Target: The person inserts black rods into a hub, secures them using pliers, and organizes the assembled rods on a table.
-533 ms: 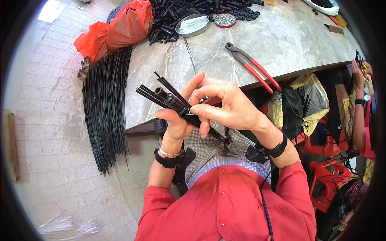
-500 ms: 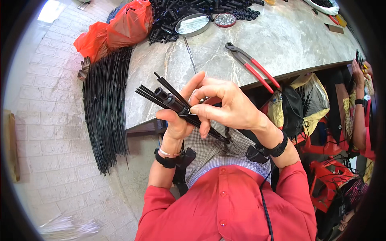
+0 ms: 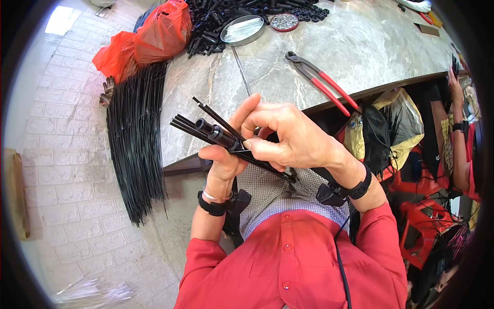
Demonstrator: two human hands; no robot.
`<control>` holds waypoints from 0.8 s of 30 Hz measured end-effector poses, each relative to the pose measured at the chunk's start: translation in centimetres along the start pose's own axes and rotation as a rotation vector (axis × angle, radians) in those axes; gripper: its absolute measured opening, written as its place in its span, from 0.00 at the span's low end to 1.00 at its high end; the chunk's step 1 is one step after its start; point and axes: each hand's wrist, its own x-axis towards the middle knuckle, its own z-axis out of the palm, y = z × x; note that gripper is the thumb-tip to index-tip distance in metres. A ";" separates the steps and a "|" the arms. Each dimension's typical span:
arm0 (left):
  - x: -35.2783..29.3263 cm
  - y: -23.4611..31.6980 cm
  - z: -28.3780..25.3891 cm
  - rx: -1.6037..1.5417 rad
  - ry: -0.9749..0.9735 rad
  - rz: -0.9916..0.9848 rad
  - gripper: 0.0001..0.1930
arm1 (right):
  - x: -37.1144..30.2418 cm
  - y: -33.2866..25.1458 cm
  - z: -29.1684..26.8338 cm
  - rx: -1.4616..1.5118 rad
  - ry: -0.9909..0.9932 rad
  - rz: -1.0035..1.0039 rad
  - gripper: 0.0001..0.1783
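Observation:
My left hand (image 3: 222, 164) is closed round a bundle of thin black rods (image 3: 186, 126) and a short black plastic tube (image 3: 213, 132). The rods slant from upper left down toward my lap, with the tube's open end facing up and left. Coming from the right, my right hand (image 3: 292, 135) is closed in a pinch of thumb and fingers at the tube's lower part. A thin silvery piece (image 3: 241, 151) shows by that thumb; its far end is hidden among the fingers and rods.
On the stone-patterned table (image 3: 360, 56) lie red-handled pincers (image 3: 325, 85), an oval tray of silvery wires (image 3: 242, 31), a round dish of small metal parts (image 3: 284, 21) and piled black tubes (image 3: 216, 26). Long black rods (image 3: 136, 149) overhang the left edge beside red bags (image 3: 162, 33). Another person's hand (image 3: 454, 90) is at right.
My right hand has shifted slightly, its fingers now more curled in at the tube. The tube and rods have turned a little, and the whole view has moved slightly.

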 end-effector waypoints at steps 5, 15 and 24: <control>0.1 -0.8 1.1 0.163 0.180 -0.017 0.66 | -0.9 1.2 -0.2 -0.158 0.159 -0.115 0.03; 0.9 -1.9 -0.2 -0.033 0.076 0.013 0.57 | -1.6 2.0 0.3 0.322 0.317 -0.108 0.07; 2.2 0.0 4.8 0.283 0.216 0.061 0.56 | 1.5 7.7 1.7 0.374 0.410 -0.291 0.06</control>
